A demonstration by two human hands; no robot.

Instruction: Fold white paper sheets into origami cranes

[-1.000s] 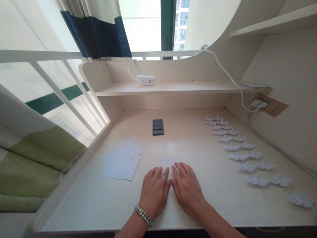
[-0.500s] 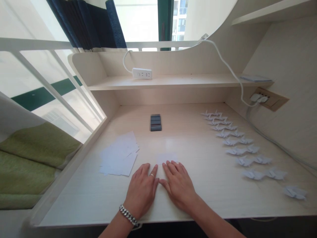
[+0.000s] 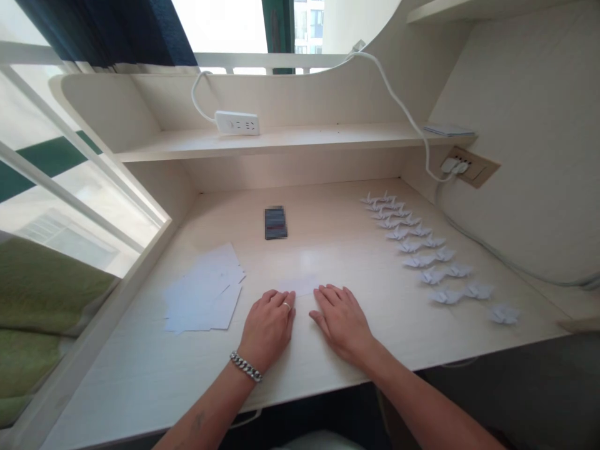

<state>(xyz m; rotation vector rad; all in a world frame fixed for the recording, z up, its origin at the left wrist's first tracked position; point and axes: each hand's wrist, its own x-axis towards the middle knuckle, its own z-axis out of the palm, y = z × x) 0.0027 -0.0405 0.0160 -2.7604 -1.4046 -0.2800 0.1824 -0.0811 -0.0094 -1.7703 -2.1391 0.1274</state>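
Observation:
My left hand lies flat on the pale wooden desk, fingers stretched out, a ring on one finger and a chain bracelet at the wrist. My right hand lies flat beside it, a small gap between them. Both sets of fingertips rest on the near edge of a small white sheet of paper. A loose stack of white paper sheets lies to the left of my left hand.
Two rows of folded white paper cranes run along the desk's right side. A dark phone lies further back. A white power strip sits on the shelf, its cable running to a wall socket. A railing stands at left.
My hands slid apart slightly and drew back toward me over the sheet. The camera has tilted down and shifted, so the whole desk sits higher and further left in view.

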